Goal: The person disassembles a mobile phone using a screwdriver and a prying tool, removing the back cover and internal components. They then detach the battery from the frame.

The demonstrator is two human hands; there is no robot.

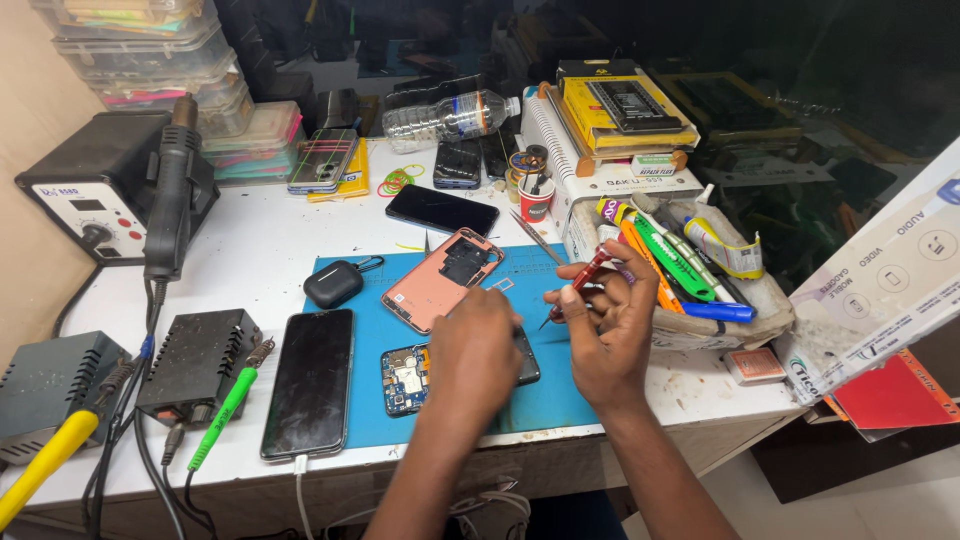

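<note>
— Far left of the desk (250,245)?
— Rework station (95,195) with its hot-air wand (170,190) standing upright; below, two dark power boxes, a yellow-handled iron (45,460) and a green-handled one (222,412).

— Moving right?
— Dark phone (308,383) lying face up, just off the left edge of the blue mat (540,395). On the mat: black earbud case (333,284), then a pink phone back shell (441,278) lying open side up.

— And the left hand (473,360)?
— Curled over, pressing down on the opened phone (408,378); circuit board showing just to the left of the knuckles, a dark corner poking out on the right. Fingers hidden from above, so no telling whether spread or pinched.

— The right hand (607,335)?
— Pinched around a red-handled screwdriver (578,287), shaft slanting down and leftward, tip hanging above the mat just right of the left hand, near the opened phone's right end but apart from it.

— Further right?
— Shallow tray (765,300) crammed with tools and glue tubes, touching the right hand's far side; white printed boxes (880,290) at the edge.
</note>
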